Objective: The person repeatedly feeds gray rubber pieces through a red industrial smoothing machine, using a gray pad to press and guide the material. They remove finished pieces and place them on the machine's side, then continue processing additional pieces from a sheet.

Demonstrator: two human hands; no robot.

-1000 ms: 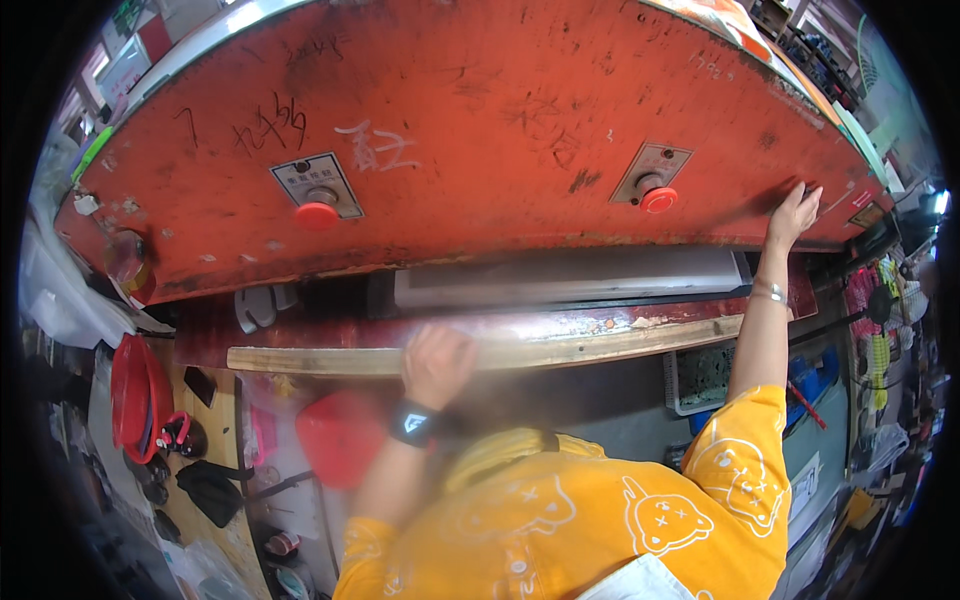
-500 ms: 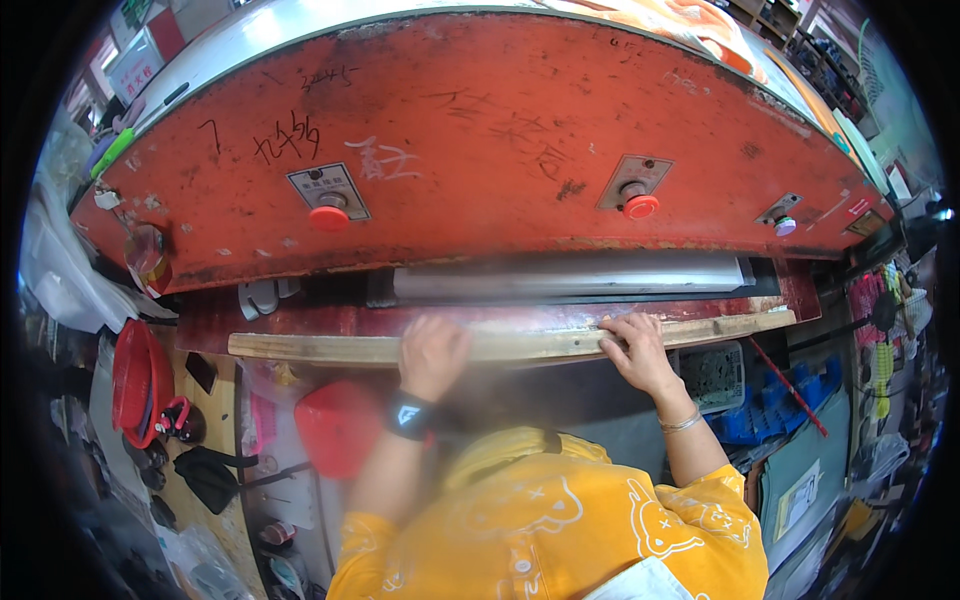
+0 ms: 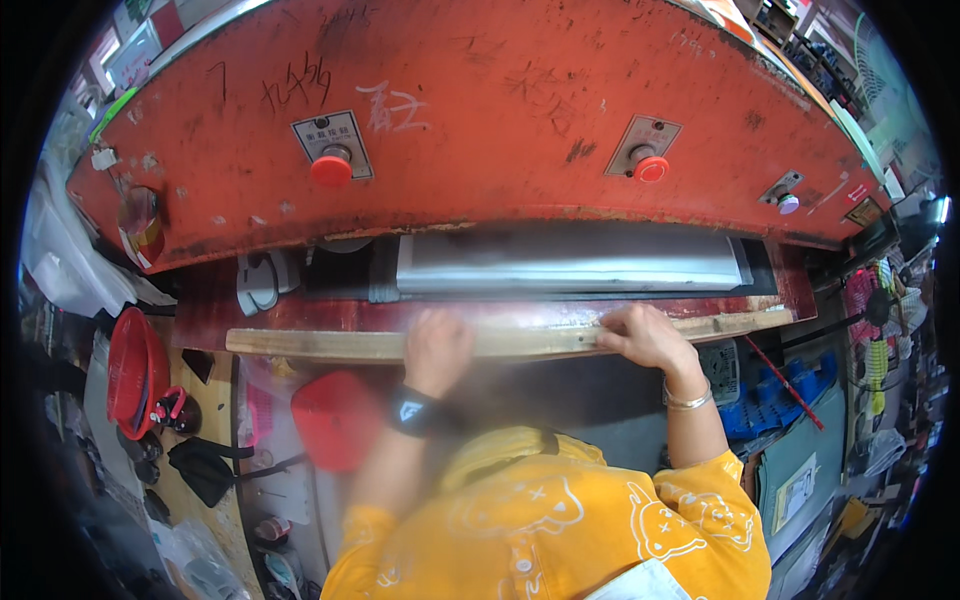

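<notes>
Right hand (image 3: 652, 336) grips a wooden strip (image 3: 300, 343); blurred left hand (image 3: 437, 347), hold unclear. At twelve o'clock, a white slab (image 3: 570, 272) already sits partly under a red machine (image 3: 480, 140), front still exposed.

pale wd strip (image 3: 530, 342), horiz., along dk red board's (image 3: 350, 314) front

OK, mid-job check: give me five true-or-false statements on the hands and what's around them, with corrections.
1. The right hand is at the wooden strip. True.
2. The black wristband is on the right wrist. False: the black wristband is on the left.
3. Two red push buttons stick out from the orange-red panel. True.
4. The left hand is on a button. False: the left hand is at the strip.
5. The pale slab lies beyond the strip. True.
</notes>
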